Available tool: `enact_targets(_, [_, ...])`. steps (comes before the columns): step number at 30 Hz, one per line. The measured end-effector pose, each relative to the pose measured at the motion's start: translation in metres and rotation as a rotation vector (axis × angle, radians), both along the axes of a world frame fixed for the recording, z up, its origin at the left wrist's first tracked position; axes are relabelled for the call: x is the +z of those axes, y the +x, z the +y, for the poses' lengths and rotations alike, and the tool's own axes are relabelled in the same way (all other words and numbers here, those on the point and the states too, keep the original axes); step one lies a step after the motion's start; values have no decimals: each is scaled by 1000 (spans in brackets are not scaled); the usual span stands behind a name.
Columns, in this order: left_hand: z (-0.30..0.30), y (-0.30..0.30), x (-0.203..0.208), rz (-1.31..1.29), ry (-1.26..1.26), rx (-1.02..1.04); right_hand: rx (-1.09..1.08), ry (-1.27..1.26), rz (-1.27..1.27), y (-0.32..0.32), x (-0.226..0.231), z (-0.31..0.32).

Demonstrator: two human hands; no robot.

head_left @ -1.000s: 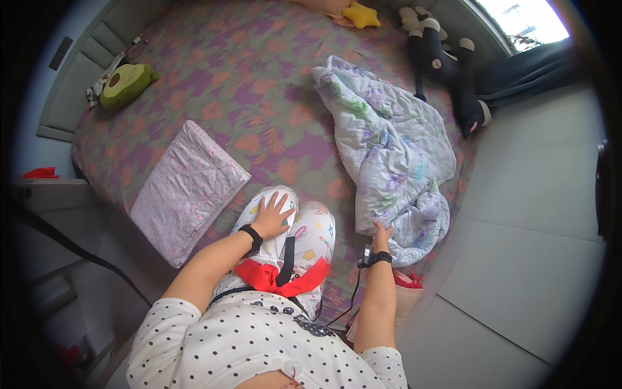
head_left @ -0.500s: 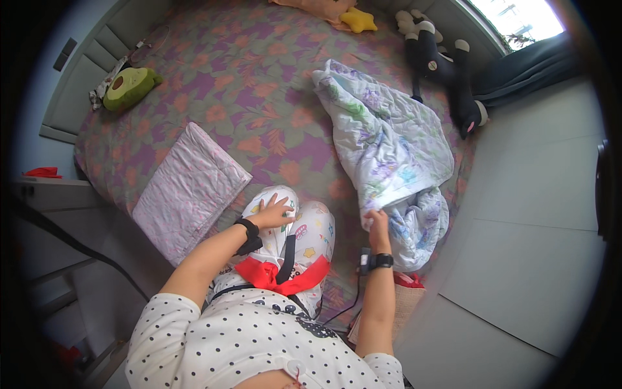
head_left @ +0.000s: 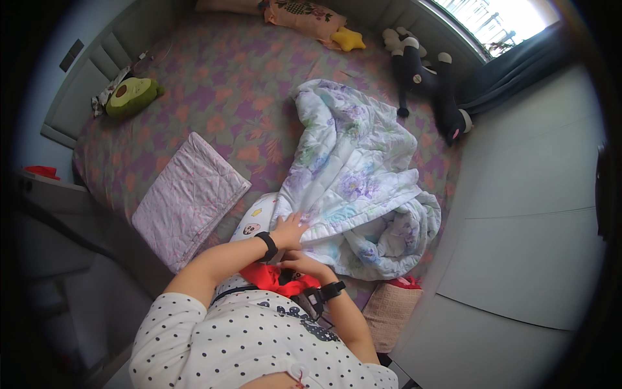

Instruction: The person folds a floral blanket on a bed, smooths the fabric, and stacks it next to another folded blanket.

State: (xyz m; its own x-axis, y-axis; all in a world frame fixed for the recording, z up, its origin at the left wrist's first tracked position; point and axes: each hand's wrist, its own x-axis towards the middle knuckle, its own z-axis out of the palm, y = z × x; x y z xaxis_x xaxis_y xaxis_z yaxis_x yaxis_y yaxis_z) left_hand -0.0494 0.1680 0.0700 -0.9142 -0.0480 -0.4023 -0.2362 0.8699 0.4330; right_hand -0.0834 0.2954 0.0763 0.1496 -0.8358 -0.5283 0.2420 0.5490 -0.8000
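Observation:
A white quilt (head_left: 353,165) with purple, blue and green flowers lies rumpled on the bed, its near corner drawn over my lap. My left hand (head_left: 289,232) rests on that near edge, fingers spread over the fabric. Just below it, my right hand (head_left: 302,262) is closed at the quilt's edge, its fingertips partly hidden. Both wrists wear black bands. Beneath the quilt show my white patterned trousers (head_left: 254,217), and a red cloth bow (head_left: 275,280) lies at my waist.
A folded pink quilt (head_left: 191,194) lies to the left. An avocado cushion (head_left: 131,98), a yellow star cushion (head_left: 348,39), an orange pillow (head_left: 301,18) and a black-and-white plush toy (head_left: 447,110) edge the flowered bed (head_left: 227,78). A woven bag (head_left: 392,311) stands near the right-hand cabinet (head_left: 518,246).
My right hand has moved left to my lap, bringing the quilt's near edge with it. The quilt now spreads over my knee, and my left hand has shifted onto it.

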Motion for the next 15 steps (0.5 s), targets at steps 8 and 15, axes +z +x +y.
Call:
enact_targets(8, [-8,-12,6,460,239,95,-1267,166,5,-84,-15,63])
enact_targets(15, [6,47,56,26,820,-125,-1386,-85,-100,-144,3,30])
